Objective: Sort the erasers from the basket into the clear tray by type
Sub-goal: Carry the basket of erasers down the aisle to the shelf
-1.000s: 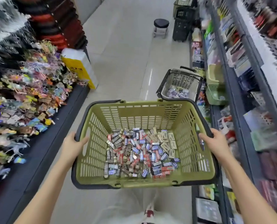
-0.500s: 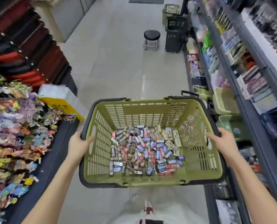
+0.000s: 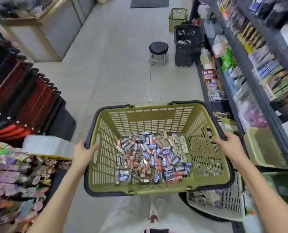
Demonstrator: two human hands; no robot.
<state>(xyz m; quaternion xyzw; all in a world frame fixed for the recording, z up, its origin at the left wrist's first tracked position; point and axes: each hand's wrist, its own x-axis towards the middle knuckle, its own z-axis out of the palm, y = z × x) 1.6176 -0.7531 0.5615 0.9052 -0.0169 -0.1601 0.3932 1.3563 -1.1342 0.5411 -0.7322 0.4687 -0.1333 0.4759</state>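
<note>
The olive basket has been carried further down the aisle than a second ago; the black stool and the stacked black baskets are now seen closer.

The basket is held off the floor by its two side rims. The left hand is clamped on the left rim, thumb laid inside the wall by the handle slot, the other fingers curled round the outside. The right hand is closed on the right rim, fingers wrapped over its dark edge. The erasers are heaped on the basket's floor, with cream-wrapped ones gathered toward its far right corner and blue, red and grey ones mixed elsewhere. A white basket is seen on the floor below the near right corner.
</note>
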